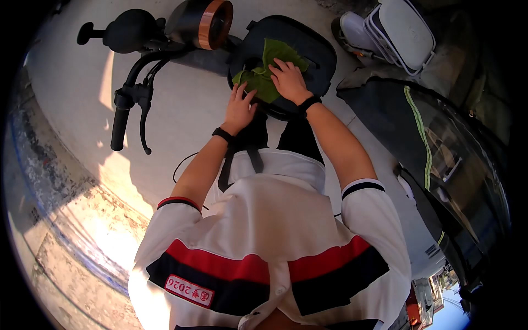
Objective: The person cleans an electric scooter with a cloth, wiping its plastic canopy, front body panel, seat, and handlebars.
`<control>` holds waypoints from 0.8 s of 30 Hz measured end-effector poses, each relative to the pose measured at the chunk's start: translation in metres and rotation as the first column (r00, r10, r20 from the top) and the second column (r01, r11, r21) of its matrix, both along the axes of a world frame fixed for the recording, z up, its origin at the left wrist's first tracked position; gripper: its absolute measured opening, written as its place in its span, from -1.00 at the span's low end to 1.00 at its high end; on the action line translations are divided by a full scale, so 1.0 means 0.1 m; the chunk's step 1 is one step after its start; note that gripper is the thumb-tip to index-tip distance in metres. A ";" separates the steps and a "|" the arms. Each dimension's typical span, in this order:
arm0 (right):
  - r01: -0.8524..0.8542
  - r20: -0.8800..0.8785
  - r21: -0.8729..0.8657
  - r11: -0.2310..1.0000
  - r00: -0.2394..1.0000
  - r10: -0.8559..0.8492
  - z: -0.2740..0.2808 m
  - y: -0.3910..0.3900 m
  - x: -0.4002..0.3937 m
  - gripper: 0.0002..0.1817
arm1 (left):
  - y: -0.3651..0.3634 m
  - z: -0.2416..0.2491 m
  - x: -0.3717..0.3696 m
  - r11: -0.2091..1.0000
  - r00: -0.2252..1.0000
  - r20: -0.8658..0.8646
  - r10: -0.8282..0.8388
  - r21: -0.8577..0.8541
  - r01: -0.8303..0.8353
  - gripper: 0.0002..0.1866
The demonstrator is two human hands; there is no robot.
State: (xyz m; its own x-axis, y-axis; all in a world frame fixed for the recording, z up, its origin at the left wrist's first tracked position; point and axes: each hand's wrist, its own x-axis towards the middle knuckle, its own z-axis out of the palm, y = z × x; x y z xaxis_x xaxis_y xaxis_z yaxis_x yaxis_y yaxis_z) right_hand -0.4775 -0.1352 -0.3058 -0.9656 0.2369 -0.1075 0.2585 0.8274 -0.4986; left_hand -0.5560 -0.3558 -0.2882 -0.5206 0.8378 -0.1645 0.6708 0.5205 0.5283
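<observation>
Pale, concrete-looking ground [71,91] takes up much of the view, with a dark cover [379,107] carrying a light green stripe off to the right. Above that ground, on the left, reaches a bike-style handlebar [133,71] with its grip and brake lever, and near it a headlamp [187,25] ringed in copper. Just beside the lamp sits a black rounded part [294,30]; whether it is a seat or a lid, I cannot tell. On top of it lies a green cloth [265,89], creased and unevenly spread. The right hand [290,85] rests on the cloth, fingers splayed and unclenched; the left hand [238,113] lies at its near edge, fingers extended and slightly bent, with no firm grasp visible. How hard either presses, I cannot tell. The step in hand appears to be working the cloth over that surface; the next move would call for flat fingers and even pressure, so the folds do not bunch.
</observation>
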 end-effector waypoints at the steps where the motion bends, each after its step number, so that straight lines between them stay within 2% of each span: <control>1: 0.011 0.017 0.015 1.000 1.000 -0.011 0.01 0.03 0.00 -0.55 | 0.01 0.02 -0.01 1.000 1.000 -0.023 0.003 0.007 -0.003 -0.47; 3: 0.034 0.050 0.045 0.998 0.998 -0.036 0.04 0.12 0.03 -0.51 | 0.03 0.07 -0.04 1.000 0.997 -0.070 0.008 0.019 -0.007 -0.53; 6: 0.197 0.131 0.064 0.978 0.970 -0.203 -0.02 0.19 0.05 -0.35 | 0.12 0.11 -0.04 0.999 0.995 -0.090 0.031 0.034 -0.029 -0.62; 9: 0.184 0.146 0.026 0.983 0.972 -0.186 -0.05 0.29 0.01 -0.21 | 0.22 0.08 -0.02 0.998 0.998 -0.036 0.044 0.054 -0.042 -0.67; 12: 0.226 0.260 0.026 0.974 0.939 -0.225 0.00 0.41 -0.02 -0.17 | 0.29 0.07 0.00 0.998 0.998 -0.055 0.028 0.061 -0.025 -0.70; 15: 0.204 0.338 0.274 0.940 0.895 -0.292 -0.05 0.54 -0.03 -0.21 | 0.37 0.10 0.03 0.998 0.998 -0.056 -0.011 0.062 0.014 -0.75; 18: 0.245 0.469 0.187 0.951 0.828 -0.306 0.26 0.76 -0.17 -0.29 | 0.48 0.15 0.09 0.996 0.999 -0.025 -0.047 0.075 0.049 -0.83; 21: 0.116 0.323 0.197 0.973 0.930 -0.176 0.07 0.90 -0.16 -0.37 | 0.59 0.17 0.14 0.985 0.993 -0.027 -0.117 0.124 0.120 -0.88; 24: 0.012 0.097 0.225 0.974 0.995 -0.034 -0.30 0.77 -0.18 -0.37 | 0.65 0.08 0.20 0.992 0.987 0.106 -0.119 0.063 0.113 -0.89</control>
